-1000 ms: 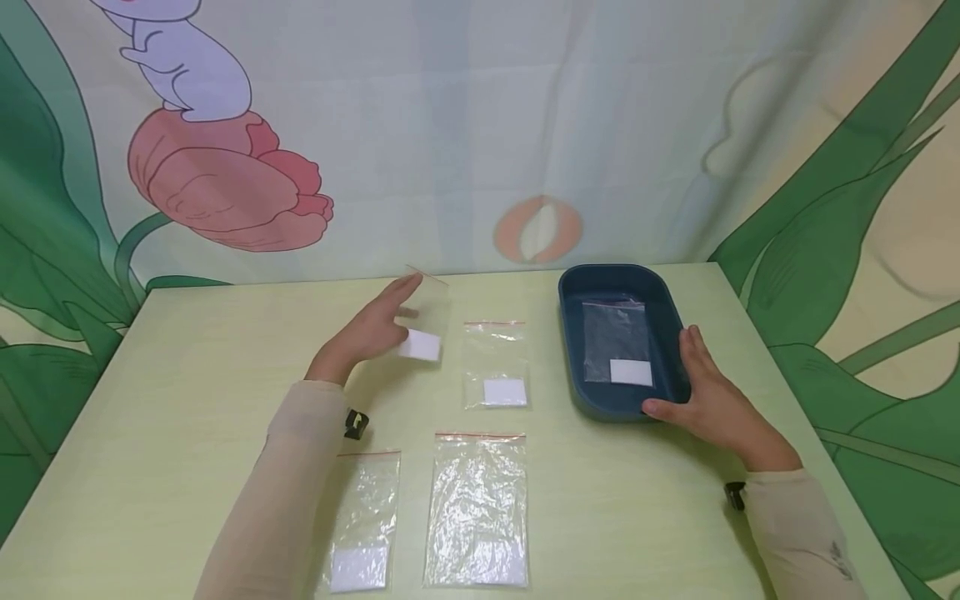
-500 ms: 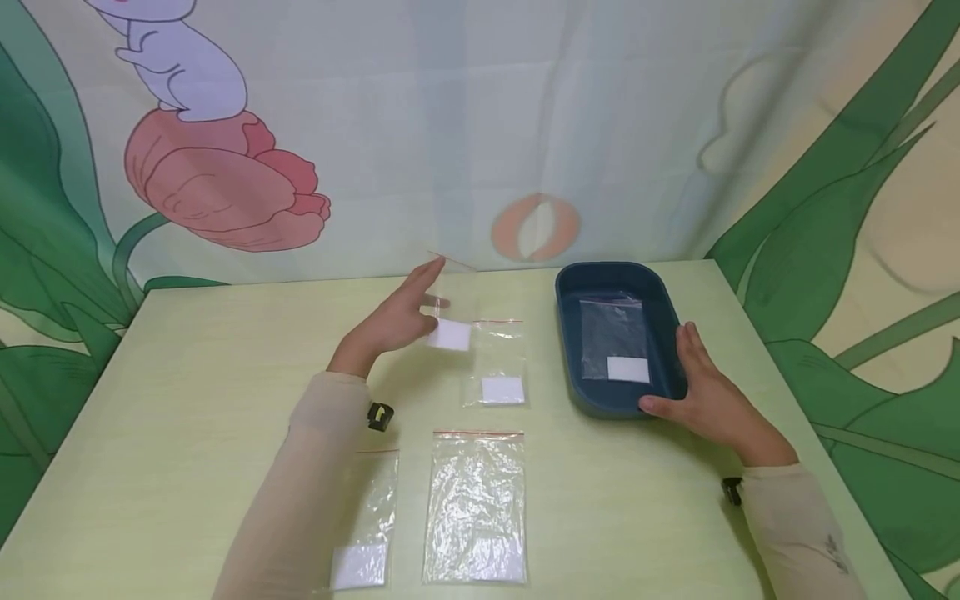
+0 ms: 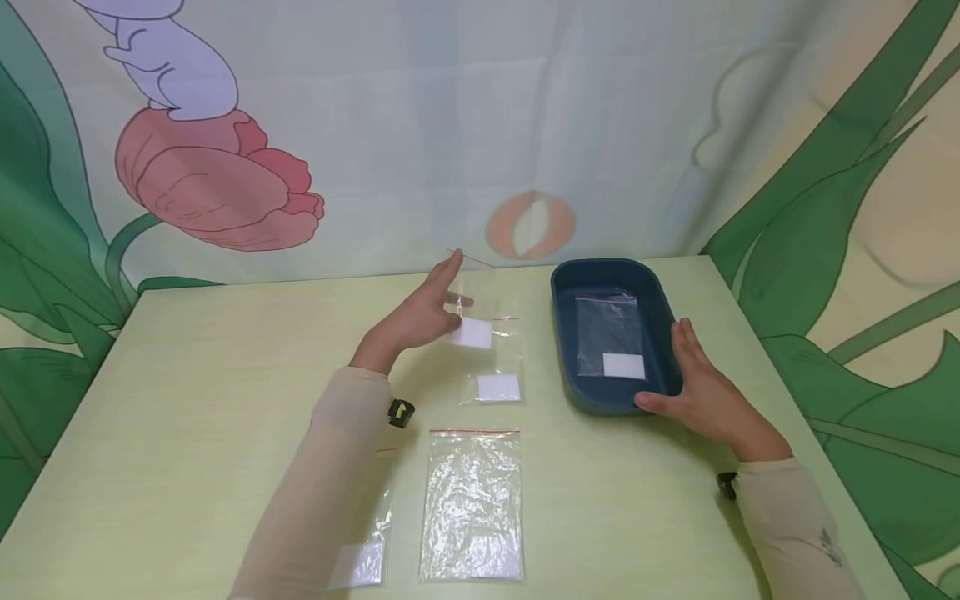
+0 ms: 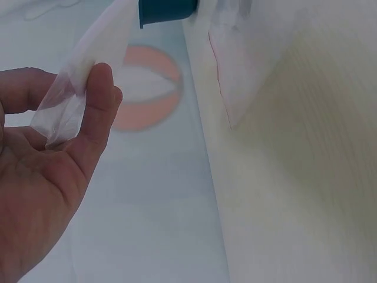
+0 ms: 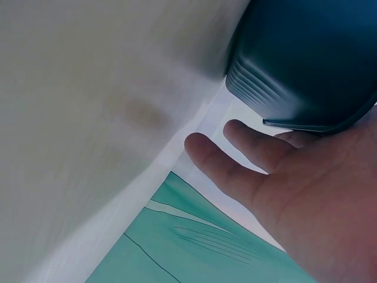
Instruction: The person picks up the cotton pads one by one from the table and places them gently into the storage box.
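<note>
My left hand [image 3: 420,317] pinches a clear zip bag [image 3: 472,333] between thumb and fingers, raised above the table. A white card sits at the bottom of that bag, and its red zip line is at the top. In the left wrist view the bag [image 4: 109,44] hangs from the thumb and fingertips. At the near right corner of a dark blue tray [image 3: 592,397], my right hand [image 3: 705,396] rests with its thumb on the front rim and straight fingers along the side. Inside the tray lies another zip bag [image 3: 609,323] with a white card.
Below the raised bag, a small zip bag [image 3: 498,387] lies on the pale table [image 3: 225,400]. A larger zip bag [image 3: 471,500] lies nearer, with another bag [image 3: 367,562] partly behind the left sleeve. A printed curtain [image 3: 390,125] hangs behind the table.
My left hand has carried the zip bag to the right, from left of the small bag to over its upper part. The right hand stays at the tray. The view has shifted slightly.
</note>
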`<state>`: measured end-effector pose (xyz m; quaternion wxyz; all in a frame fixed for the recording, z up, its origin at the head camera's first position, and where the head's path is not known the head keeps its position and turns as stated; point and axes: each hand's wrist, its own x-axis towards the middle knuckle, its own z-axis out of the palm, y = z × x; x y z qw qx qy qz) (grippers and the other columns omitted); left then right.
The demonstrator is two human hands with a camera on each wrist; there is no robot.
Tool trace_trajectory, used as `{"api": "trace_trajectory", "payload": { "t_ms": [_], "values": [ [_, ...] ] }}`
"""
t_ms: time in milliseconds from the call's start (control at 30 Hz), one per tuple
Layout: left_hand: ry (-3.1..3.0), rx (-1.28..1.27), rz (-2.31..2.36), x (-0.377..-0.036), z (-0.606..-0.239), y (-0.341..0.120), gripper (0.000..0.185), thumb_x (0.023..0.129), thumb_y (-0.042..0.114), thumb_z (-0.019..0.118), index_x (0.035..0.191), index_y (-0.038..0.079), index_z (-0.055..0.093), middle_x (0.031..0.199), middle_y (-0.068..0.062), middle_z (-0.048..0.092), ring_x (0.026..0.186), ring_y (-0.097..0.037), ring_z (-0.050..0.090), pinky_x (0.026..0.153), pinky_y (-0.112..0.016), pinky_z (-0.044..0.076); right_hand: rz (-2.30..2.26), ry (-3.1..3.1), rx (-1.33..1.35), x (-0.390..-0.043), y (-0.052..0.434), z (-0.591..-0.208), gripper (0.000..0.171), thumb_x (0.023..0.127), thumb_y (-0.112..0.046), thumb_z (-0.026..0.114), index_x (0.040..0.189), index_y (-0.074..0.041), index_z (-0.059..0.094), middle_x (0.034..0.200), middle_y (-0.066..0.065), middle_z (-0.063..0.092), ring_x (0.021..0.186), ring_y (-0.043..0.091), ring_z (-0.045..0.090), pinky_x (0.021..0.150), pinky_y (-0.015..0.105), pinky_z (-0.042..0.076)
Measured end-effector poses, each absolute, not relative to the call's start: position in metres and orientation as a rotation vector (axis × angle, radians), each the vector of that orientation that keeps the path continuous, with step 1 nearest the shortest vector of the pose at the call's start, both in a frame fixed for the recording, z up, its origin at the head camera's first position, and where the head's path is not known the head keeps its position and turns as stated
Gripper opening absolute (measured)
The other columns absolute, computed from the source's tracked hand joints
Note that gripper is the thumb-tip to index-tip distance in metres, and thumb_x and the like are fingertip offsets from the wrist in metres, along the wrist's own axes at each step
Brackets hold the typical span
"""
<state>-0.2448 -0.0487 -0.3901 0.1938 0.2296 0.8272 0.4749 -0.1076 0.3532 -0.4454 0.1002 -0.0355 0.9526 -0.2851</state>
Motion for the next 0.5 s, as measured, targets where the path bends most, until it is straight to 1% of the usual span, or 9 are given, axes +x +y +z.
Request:
{"api": "trace_trajectory", "payload": {
  "t_ms": [167,367,500],
  "values": [
    [2.323,0.649,1.342,-0.244,-0.389,-0.043,0.101,0.089,-0.011,0.055,0.164,0.025,-0.003,0.168,-0.004,-0.003,0.13,-0.023,0.052,0.068,-0.028,0.049,-0.829,2.811,-0.097,-0.108,0.353,-0.446,0.127,0.086,-0.061,0.072,0.158,-0.01,-0.018,0.164,0.008,-0.026,0.145,0.055,0.014,0.107,0.071,0.024],
    [2.284,0.653,1.399,-0.243,-0.383,-0.032,0.099,0.09,-0.007,0.057,0.164,0.026,0.0,0.169,-0.003,-0.004,0.129,-0.021,0.054,0.076,-0.03,0.053,-0.826,2.817,-0.088,-0.109,0.353,-0.446,0.128,0.085,-0.061,0.073,0.159,-0.01,-0.017,0.165,0.01,-0.024,0.144,0.056,0.015,0.106,0.072,0.025],
    [2.247,0.674,1.433,-0.243,-0.381,-0.022,0.1,0.089,-0.008,0.057,0.164,0.026,0.001,0.169,-0.003,-0.003,0.128,-0.02,0.055,0.077,-0.032,0.054,-0.827,2.816,-0.084,-0.109,0.354,-0.446,0.128,0.084,-0.061,0.074,0.159,-0.01,-0.017,0.165,0.011,-0.023,0.144,0.056,0.015,0.106,0.071,0.025]
  ]
}}
